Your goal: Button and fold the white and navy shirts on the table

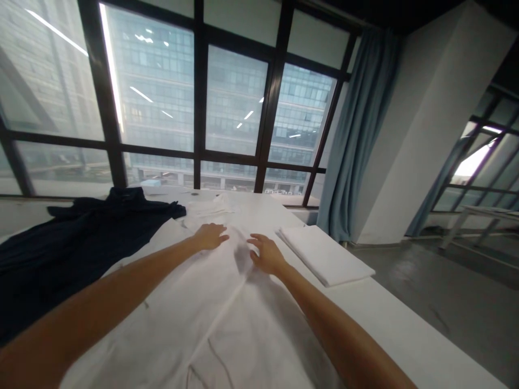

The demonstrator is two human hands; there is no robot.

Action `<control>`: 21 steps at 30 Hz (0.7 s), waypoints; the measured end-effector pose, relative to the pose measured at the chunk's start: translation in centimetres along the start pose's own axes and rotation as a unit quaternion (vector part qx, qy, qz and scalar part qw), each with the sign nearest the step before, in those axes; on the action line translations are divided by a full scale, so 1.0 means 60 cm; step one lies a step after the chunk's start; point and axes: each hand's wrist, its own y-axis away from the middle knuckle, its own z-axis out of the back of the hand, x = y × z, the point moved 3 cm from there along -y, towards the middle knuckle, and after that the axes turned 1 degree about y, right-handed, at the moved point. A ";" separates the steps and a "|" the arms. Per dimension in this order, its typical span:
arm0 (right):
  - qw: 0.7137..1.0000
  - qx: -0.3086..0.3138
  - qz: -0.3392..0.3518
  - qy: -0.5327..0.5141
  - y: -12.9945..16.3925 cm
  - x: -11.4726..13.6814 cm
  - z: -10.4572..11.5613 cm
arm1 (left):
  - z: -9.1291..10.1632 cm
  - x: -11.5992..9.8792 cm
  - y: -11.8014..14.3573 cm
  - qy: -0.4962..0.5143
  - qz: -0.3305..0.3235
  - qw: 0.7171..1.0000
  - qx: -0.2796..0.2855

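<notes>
A large white garment (211, 308) is spread lengthwise over the table, with a long seam down its middle and thin dark cord-like lines near its lower end. My left hand (211, 236) lies on its upper part with the fingers stretched forward. To the right, beside a shaded fold of the cloth, my right hand (265, 254) has its fingers apart and slightly bent. Nothing shows between the fingers of either hand. Whether the right fingertips touch the cloth, I cannot tell.
A dark navy garment (81, 232) lies crumpled on the left. On the right, a folded white cloth (328, 254) rests along the edge of the white table (405, 329). Beyond are windows (237, 102), a blue curtain (357, 135) and a pale pillar (409, 129).
</notes>
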 end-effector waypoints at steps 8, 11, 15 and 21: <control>0.982 0.179 0.002 0.054 -0.089 0.059 -0.017 | 0.051 0.177 0.196 -0.092 0.148 0.978 0.114; 0.993 0.108 0.011 0.052 -0.141 0.066 -0.047 | 0.045 0.228 0.215 -0.061 0.195 0.972 0.112; 0.989 0.142 -0.042 0.029 -0.186 0.036 -0.114 | 0.023 0.264 0.212 -0.036 0.187 0.976 0.101; 0.985 0.159 -0.055 0.023 -0.233 -0.004 -0.150 | 0.011 0.285 0.179 -0.042 0.172 0.979 0.103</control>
